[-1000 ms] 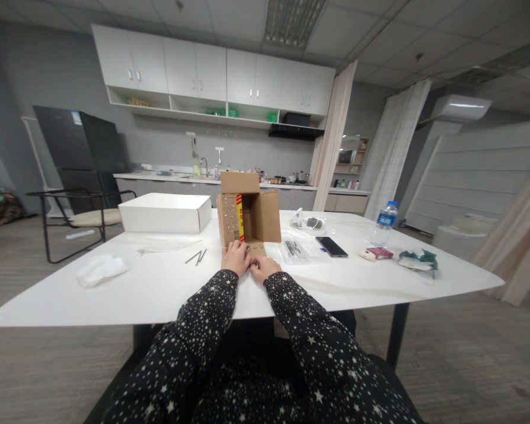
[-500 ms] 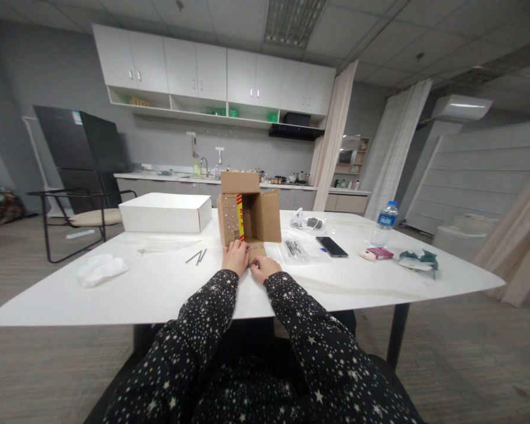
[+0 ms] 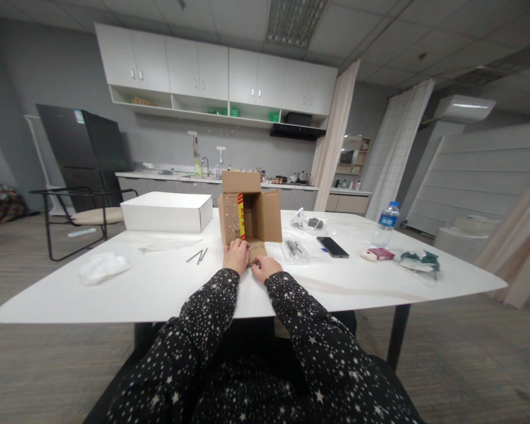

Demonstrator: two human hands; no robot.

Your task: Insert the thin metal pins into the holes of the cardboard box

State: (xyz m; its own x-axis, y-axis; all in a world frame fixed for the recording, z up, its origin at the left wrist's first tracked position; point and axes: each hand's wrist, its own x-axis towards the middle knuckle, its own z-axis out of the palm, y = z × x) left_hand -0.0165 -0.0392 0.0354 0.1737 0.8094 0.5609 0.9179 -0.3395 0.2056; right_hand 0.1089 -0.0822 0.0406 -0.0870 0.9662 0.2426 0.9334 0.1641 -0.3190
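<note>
An open cardboard box (image 3: 253,218) lies on its side on the white table, its mouth turned towards me and its flaps spread. Small shiny dots cover its left flap (image 3: 230,218), beside a yellow and red strip, and a few more run across the lower flap (image 3: 257,250). My left hand (image 3: 236,257) is closed at the left side of the lower flap, fingers bent over the cardboard. At the flap's near edge, the fingers of my right hand (image 3: 265,268) are curled in a pinch; what lies between the fingertips is hidden.
Left on the table (image 3: 159,300) are a white box (image 3: 165,212), thin metal rods (image 3: 198,255) and a crumpled white wad (image 3: 103,269). To the right lie a clear plastic packet (image 3: 298,250), a phone (image 3: 333,247), a small pink box (image 3: 383,254), a water bottle (image 3: 386,224) and a green-and-clear bundle (image 3: 419,262).
The whole view has shifted very slightly. Both hands stay at the lower flap, and the box keeps its place on the table.
</note>
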